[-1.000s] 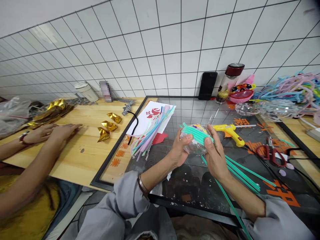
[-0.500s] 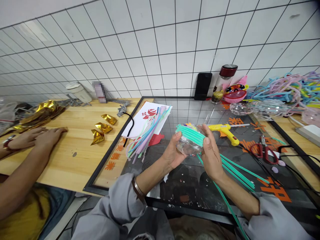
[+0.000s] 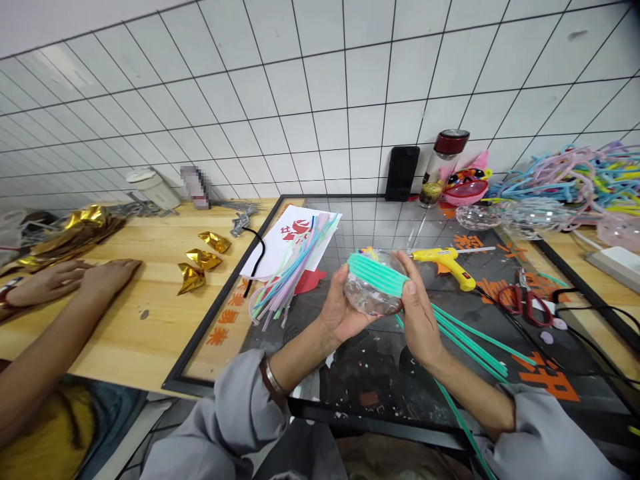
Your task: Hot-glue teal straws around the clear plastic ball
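Both of my hands hold a clear plastic ball (image 3: 370, 297) above the black glass-topped board (image 3: 380, 373). Several teal tubes (image 3: 376, 275) lie side by side across the top of the ball. My left hand (image 3: 340, 310) cups the ball from the left and below, fingers curled round it. My right hand (image 3: 417, 310) presses on the right side, thumb on the ends of the teal tubes. More long teal tubes (image 3: 467, 340) trail from under my right hand toward the lower right.
A yellow glue gun (image 3: 447, 261) and red scissors (image 3: 520, 303) lie right of my hands. Pastel tubes (image 3: 293, 270) on a white sheet lie to the left. Another person's hands (image 3: 75, 280) rest on the wooden table by gold foil pieces (image 3: 203, 260). A phone (image 3: 403, 173) and bottle (image 3: 443, 167) stand at the wall.
My hands have lowered and turned the ball slightly, my left hand cupping further under it. The view has drifted a little to the right. The other person's hands stay on the table.
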`<state>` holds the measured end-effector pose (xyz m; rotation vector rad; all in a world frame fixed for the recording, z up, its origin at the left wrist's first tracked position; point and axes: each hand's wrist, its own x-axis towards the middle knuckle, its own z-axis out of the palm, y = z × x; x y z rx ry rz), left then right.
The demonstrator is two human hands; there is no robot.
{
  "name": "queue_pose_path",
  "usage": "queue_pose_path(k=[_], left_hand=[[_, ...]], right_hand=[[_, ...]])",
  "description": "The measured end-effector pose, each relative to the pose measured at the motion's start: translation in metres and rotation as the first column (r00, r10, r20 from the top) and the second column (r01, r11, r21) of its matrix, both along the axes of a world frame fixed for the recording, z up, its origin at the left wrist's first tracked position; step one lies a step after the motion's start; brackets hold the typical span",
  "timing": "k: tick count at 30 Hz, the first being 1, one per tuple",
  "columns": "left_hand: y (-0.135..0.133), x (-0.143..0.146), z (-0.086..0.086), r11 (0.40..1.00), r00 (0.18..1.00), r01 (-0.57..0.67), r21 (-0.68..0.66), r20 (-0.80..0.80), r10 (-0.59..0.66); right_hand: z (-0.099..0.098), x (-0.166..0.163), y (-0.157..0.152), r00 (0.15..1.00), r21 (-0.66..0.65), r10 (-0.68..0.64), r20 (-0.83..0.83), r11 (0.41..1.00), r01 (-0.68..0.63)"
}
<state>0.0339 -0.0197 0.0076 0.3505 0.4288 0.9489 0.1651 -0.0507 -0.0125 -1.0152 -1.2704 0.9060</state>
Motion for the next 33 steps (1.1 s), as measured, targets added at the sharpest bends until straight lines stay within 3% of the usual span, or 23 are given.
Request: queue_pose_path(k=[12,25,33], left_hand=[[0.000,-0.009,0.000,0.999,0.997,0.040,0.001,0.073,-0.040],[-0.001,-0.012,0.002,0.997,0.995,0.067,0.044,0.077,-0.070],[0.001,-0.007,0.000,0.989,0.994,-0.096,0.114,-0.040,0.101]], right_hand=[[-0.007,0.001,0.002,0.999,-0.022,0.049,-0.007,0.999,-0.049],[-0.007,-0.001,0.000,0.977,-0.112,0.094,-0.192,0.987,-0.117],[-0.005,-0.001,-0.004,0.971,-0.095,0.107,-0.213,0.987,-0.129]])
